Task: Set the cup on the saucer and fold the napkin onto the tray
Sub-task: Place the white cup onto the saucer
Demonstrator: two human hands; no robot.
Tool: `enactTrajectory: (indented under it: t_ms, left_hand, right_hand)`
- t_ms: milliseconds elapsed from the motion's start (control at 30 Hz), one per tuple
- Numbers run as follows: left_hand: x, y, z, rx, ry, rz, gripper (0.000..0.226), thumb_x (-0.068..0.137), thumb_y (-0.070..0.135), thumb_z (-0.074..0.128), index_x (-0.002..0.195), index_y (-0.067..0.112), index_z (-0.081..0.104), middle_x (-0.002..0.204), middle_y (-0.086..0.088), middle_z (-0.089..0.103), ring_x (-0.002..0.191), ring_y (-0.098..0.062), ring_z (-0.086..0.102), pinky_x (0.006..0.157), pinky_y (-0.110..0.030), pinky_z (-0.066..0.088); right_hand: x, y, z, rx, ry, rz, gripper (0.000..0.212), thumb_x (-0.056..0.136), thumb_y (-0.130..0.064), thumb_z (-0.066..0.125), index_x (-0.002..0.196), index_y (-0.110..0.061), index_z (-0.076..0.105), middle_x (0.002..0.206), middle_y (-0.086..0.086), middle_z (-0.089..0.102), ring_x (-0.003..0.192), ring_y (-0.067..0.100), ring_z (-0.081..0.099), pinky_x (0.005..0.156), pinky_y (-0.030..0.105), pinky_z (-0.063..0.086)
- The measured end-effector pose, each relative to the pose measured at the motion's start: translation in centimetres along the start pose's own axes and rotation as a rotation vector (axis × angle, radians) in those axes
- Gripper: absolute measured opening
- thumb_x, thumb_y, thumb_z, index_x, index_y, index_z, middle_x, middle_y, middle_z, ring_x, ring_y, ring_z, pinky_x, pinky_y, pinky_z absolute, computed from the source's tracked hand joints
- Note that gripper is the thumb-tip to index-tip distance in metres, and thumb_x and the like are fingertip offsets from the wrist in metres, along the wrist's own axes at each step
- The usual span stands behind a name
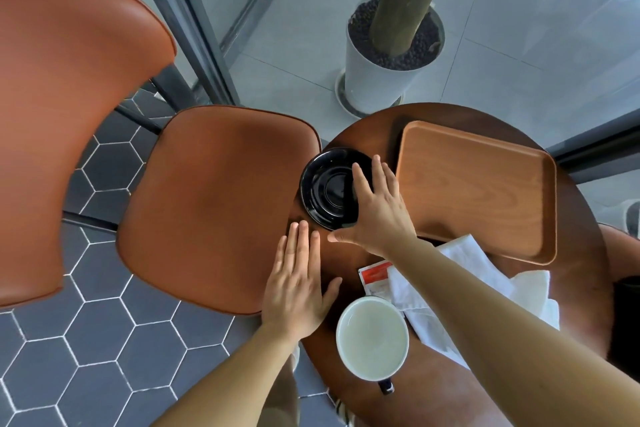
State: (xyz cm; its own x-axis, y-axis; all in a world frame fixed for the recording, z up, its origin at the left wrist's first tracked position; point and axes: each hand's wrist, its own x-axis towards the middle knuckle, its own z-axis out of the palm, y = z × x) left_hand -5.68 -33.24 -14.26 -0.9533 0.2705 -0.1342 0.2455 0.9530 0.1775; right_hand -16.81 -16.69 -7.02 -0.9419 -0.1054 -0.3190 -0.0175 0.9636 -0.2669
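— Where is the cup (372,338)?

— It sits on the round table (575,218), at the near edge, just beside the white napkin (464,260). It is white inside, with a dark handle sticking out at the bottom. It looks hard and it could break, so it likely wants a slow lift — by the handle or around its sides.

— And the saucer (325,189)?

— Black and shiny, so maybe slippery. It lies next to the wooden tray (478,191), which has nothing in it. The napkin is soft and crumpled; it should bend easily, taken by a corner.

— What are the person's hands doing?

— The right hand (377,208) reaches across, fingers spread over the saucer's rim, holding nothing. The left hand (298,284) lies flat and loose at the table's edge, holding nothing either. A small red packet (375,276) pokes out from under the arm.
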Motion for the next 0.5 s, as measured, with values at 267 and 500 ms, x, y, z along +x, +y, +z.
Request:
enactTrajectory:
  t_ms: [267, 500]
  left_hand:
    - [0.3, -0.1, -0.4, 0.032, 0.038, 0.010, 0.085, 0.099, 0.063, 0.028, 0.156, 0.000, 0.017, 0.165, -0.023, 0.007, 0.155, -0.032, 0.002, 0.125, -0.049, 0.015]
    - [0.0, 0.3, -0.6, 0.097, 0.022, -0.010, 0.086, 0.099, 0.064, 0.021, 0.157, 0.001, 0.013, 0.165, -0.023, 0.004, 0.155, -0.031, 0.000, 0.125, -0.047, 0.011]
  right_hand:
    - [-4.8, 1.2, -1.1, 0.207, 0.310, -0.048, 0.067, 0.086, -0.026, 0.075, 0.145, -0.012, 0.046, 0.148, 0.009, 0.049, 0.137, 0.032, 0.039, 0.109, 0.044, 0.042]
    - [-12.9, 4.0, -0.6, 0.346, 0.502, -0.054, 0.005, 0.087, -0.007, 0.072, 0.092, -0.006, 0.074, 0.091, 0.007, 0.070, 0.088, 0.031, 0.060, 0.072, 0.040, 0.051]
